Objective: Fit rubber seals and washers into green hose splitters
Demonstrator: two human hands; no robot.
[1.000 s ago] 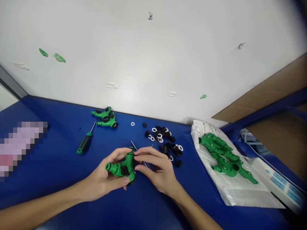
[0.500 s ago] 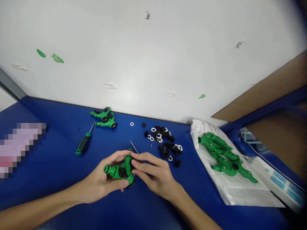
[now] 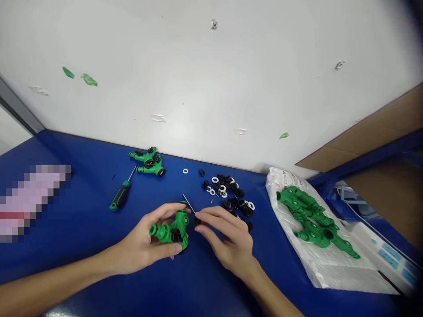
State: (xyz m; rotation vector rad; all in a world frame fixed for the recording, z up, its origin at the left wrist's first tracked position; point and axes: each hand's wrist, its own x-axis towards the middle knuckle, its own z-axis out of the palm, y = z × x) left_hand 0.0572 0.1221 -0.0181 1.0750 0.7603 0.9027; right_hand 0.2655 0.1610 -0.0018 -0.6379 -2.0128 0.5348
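Observation:
My left hand (image 3: 140, 242) is closed around a green Y-shaped hose splitter (image 3: 169, 232) with black rings and a black valve knob on one branch. Just to its right, my right hand (image 3: 228, 237) pinches a small black knob (image 3: 197, 220), apart from the splitter. A thin metal screwdriver shaft (image 3: 189, 203) shows behind my right fingers; its other end is hidden. Beyond my right hand lies a pile of black knobs (image 3: 243, 206) with white washers (image 3: 222, 189) among them.
Two green splitters (image 3: 150, 164) with black knobs lie near the wall. A green-and-black screwdriver (image 3: 120, 196) rests at left. At right, several bare green splitters (image 3: 313, 215) lie on a white plastic bag (image 3: 327, 273) beside a power strip (image 3: 380, 251). A small screw (image 3: 211, 201) lies near the washers.
My right hand has drawn away to the right from the splitter, with the black knob between its fingers. The upper branch now shows without that knob. The view has shifted slightly.

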